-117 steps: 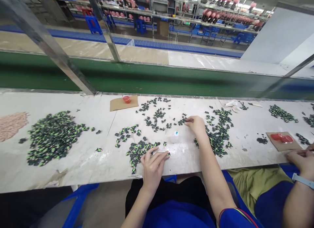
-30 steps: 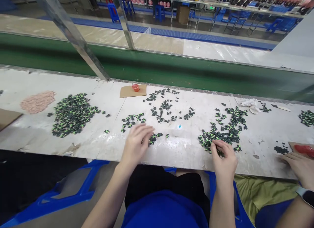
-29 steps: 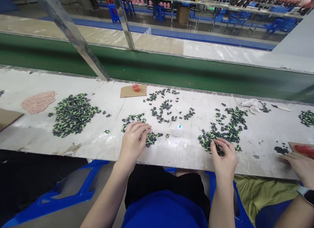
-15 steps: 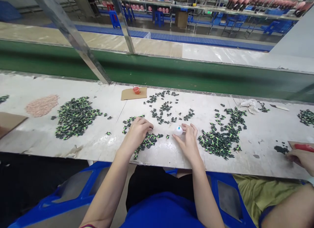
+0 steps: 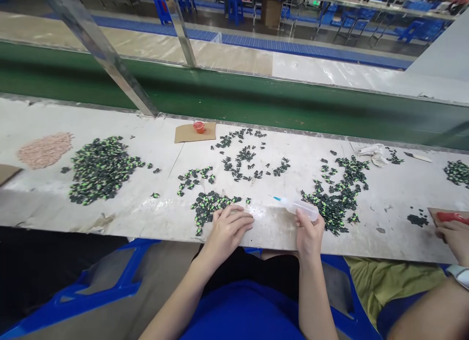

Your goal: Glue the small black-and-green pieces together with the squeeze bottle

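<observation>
My right hand (image 5: 309,232) is wrapped round a clear squeeze bottle (image 5: 306,209) with a thin blue needle tip, held tilted so the needle points left. My left hand (image 5: 230,228) rests low at the table's front edge, its fingers curled together and pointing right; whatever they hold, if anything, is hidden. Just beyond it lies a small pile of black and green pieces (image 5: 208,205), with one loose piece (image 5: 248,201) to its right. Farther back, small black pieces (image 5: 245,154) are scattered over the white table (image 5: 271,227).
A bigger pile of black-green pieces (image 5: 104,169) and pink pieces (image 5: 46,150) lie left. Another black-green pile (image 5: 330,208) sits beside the bottle. A red cup (image 5: 199,127) stands on cardboard (image 5: 183,134). At right, a co-worker's hand (image 5: 454,237) is by a red object (image 5: 452,217).
My right hand has drawn back to the right, and the bottle has swung from pointing at the camera to lying sideways. My left hand has moved right and nearer to me, off the small pile.
</observation>
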A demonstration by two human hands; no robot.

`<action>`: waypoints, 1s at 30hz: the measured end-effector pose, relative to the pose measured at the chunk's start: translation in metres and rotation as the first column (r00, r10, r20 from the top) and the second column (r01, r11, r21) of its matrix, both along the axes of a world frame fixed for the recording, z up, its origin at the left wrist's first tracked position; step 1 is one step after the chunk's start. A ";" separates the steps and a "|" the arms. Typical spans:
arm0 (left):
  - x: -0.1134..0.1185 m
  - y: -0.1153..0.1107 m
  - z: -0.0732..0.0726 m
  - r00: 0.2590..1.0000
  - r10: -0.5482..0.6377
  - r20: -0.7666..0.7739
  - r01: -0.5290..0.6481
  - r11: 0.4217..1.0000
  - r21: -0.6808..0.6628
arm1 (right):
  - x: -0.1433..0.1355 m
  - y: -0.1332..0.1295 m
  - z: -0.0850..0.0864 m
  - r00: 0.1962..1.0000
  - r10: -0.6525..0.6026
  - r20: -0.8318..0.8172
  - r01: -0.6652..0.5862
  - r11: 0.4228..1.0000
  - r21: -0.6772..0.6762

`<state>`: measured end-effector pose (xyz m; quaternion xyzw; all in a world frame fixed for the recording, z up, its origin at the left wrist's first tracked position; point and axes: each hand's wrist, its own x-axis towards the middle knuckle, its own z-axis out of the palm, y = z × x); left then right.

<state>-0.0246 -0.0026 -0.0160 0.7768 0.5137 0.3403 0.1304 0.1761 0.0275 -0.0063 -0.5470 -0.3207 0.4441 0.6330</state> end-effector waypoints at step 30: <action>0.001 0.001 -0.006 0.964 0.162 0.213 -0.127 0.978 -0.166 | -0.023 -0.013 0.001 0.881 0.197 0.430 -0.151 0.979 -0.139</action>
